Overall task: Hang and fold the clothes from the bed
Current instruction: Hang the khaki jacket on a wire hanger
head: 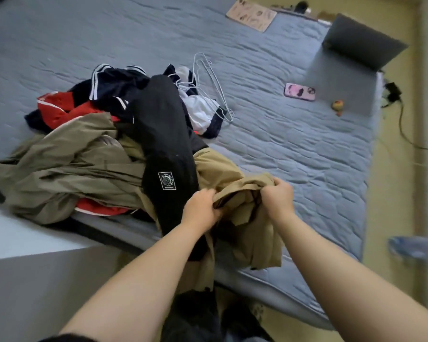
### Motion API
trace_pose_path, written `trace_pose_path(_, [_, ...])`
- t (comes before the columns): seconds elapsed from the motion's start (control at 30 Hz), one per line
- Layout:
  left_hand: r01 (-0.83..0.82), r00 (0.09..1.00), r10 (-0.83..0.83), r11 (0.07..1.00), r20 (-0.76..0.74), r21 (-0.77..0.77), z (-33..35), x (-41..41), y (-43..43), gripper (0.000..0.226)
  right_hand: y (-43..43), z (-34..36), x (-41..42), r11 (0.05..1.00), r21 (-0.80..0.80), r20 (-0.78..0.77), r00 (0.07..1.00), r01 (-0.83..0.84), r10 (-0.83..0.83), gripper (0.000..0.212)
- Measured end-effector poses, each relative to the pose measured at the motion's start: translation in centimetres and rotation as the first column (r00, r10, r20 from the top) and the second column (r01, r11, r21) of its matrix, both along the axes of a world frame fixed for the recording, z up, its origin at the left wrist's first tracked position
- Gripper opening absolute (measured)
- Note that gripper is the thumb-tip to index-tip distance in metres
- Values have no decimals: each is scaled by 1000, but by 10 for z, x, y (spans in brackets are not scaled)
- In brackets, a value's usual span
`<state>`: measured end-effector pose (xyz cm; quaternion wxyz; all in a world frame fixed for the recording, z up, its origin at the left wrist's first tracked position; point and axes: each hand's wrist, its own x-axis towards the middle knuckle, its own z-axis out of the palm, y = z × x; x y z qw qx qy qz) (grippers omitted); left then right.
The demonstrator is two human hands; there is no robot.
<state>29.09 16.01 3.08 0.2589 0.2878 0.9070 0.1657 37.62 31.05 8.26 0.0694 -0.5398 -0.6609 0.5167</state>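
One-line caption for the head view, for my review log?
Left hand and right hand grip a tan garment beside the clothes pile on the bed, wire hangers lying beyond.

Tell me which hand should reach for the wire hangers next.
Probably the right hand: only bare bed lies between it and the wire hangers. The left hand would have to cross the black garment. Both grip the tan garment.

I grip the trousers (252, 233) with my left hand (203, 208) and right hand (278, 197) at the near edge of the bed (307, 156). Just left of the grip, a patched garment (163, 134) lies over the clothes pile (72, 156). Beyond the grip, wire hangers (208, 77) rest on the pile. Farther right lies a phone (299, 92), with a laptop (344, 82) behind it.
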Motion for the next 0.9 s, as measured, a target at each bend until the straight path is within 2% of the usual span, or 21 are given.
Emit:
trace_pose_path(0.03, [7, 999, -7, 1000, 33, 18, 3, 15, 14, 22, 9, 3, 15, 998, 34, 31, 999, 43, -44, 23])
trace_pose_path(0.1, [56, 992, -60, 997, 110, 44, 12, 44, 42, 14, 30, 12, 48, 987, 111, 92, 988, 113, -123, 20])
trace_pose_path(0.17, [125, 956, -146, 988, 253, 95, 23, 71, 71, 11, 52, 22, 84, 970, 185, 138, 973, 158, -185, 3])
trace_pose_path(0.27, [200, 839, -281, 956, 466, 216, 31, 109, 114, 14, 87, 23, 144, 927, 261, 162, 935, 268, -316, 25])
trace_pose_path(0.3, [202, 802, -300, 950, 516, 239, 31, 121, 127, 9, 100, 21, 163, 911, 273, 160, 919, 309, -360, 31])
trace_pose_path(0.33, [168, 777, -296, 948, 555, 270, 29, 133, 139, 2, 111, 18, 180, 902, 263, 161, 906, 342, -391, 35])
trace_pose_path(0.37, [93, 774, -253, 952, 581, 291, 25, 144, 151, 7, 121, 12, 194, 900, 245, 171, 897, 361, -407, 37])
trace_pose_path(0.43, [-136, 799, -72, 946, 597, 296, 17, 160, 169, 17, 136, -4, 219, 917, 185, 223, 894, 353, -389, 42])
trace_pose_path(0.5, [-284, 805, 92, 927, 586, 244, 5, 168, 179, 34, 140, -23, 237, 938, 98, 262, 901, 331, -345, 62])
trace_pose_path(0.53, [-284, 812, 121, 937, 571, 205, -4, 170, 179, 42, 138, -32, 243, 947, 48, 279, 906, 318, -318, 69])
trace_pose_path(0.63, [-130, 858, 95, 991, 504, 33, -37, 174, 166, 58, 117, -64, 255, 953, -159, 308, 930, 258, -201, 74])
trace_pose_path(0.7, [-24, 871, 67, 995, 487, -93, -66, 177, 149, 63, 99, -89, 258, 934, -283, 314, 941, 219, -125, 76])
trace_pose_path(0.8, [74, 866, 61, 966, 496, -248, -104, 179, 120, 66, 74, -123, 262, 917, -349, 287, 954, 190, -89, 78])
trace_pose_path(0.9, [89, 826, 97, 950, 555, -300, -130, 186, 96, 67, 62, -145, 264, 926, -353, 296, 955, 132, -23, 80])
